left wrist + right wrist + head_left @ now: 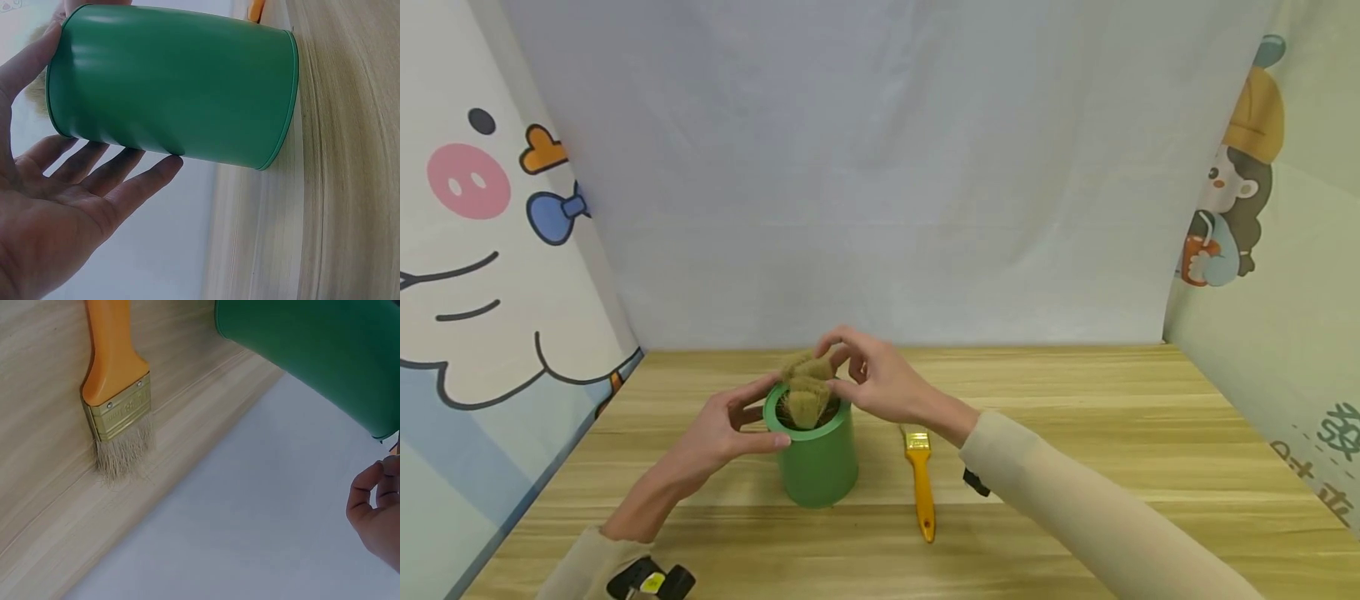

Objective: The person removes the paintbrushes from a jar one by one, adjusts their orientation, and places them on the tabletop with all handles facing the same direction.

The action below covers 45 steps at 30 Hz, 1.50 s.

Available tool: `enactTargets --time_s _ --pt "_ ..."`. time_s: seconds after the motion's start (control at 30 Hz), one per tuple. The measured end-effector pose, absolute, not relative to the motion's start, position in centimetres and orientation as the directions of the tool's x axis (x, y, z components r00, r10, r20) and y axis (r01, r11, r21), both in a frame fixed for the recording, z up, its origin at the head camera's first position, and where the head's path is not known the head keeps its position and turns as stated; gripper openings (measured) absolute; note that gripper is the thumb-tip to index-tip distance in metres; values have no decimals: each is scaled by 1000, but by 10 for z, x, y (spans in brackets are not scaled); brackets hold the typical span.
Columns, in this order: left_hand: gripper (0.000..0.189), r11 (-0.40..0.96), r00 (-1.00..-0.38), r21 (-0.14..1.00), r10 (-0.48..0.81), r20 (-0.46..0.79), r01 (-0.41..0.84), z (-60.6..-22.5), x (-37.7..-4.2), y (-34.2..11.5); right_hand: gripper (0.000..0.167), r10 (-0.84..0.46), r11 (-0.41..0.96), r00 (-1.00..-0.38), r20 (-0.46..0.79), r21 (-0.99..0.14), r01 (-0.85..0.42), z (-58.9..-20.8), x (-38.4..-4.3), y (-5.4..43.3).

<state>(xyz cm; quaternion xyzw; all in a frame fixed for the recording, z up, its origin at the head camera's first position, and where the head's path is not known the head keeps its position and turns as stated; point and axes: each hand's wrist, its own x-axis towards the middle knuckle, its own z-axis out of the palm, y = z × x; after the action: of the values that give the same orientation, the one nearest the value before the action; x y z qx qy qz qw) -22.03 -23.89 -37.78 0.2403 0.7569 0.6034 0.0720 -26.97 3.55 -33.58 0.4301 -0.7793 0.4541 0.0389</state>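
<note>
A green cylindrical pot [818, 471] stands upright on the table, left of the middle. From its mouth rises a fuzzy, olive-tan cactus-like plant [806, 404] with rounded lobes and brown fibres round its base. My left hand [718, 433] holds the pot from the left, thumb on the near rim. In the left wrist view its fingers [140, 181] lie along the side of the green wall. My right hand [880, 379] reaches over from the right, with curled fingers and thumb pinching the plant's upper right side. The right wrist view crops most of that hand.
A paintbrush [922, 492] with a yellow-orange handle lies on the wooden table [1075, 450] to the right of the pot, its pale bristles pointing away. A white cloth [887, 183] hangs behind the table. Cartoon-printed sheets [512, 267] hang at both sides.
</note>
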Motion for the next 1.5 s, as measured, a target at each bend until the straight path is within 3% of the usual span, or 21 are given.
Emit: enactTargets --time_s 0.6,1.13,1.5 --pt "90 158 -882 953 443 164 257 -378 -219 -239 54 -710 213 -581 398 -665 -716 -340 -276 38" --pt "89 159 -881 951 440 171 264 -378 -220 -238 43 -669 124 -537 513 -636 -762 -329 -275 38" --pt "84 147 -874 951 452 180 272 -379 -221 -237 44 -614 78 -524 590 -615 -785 -307 -280 42"
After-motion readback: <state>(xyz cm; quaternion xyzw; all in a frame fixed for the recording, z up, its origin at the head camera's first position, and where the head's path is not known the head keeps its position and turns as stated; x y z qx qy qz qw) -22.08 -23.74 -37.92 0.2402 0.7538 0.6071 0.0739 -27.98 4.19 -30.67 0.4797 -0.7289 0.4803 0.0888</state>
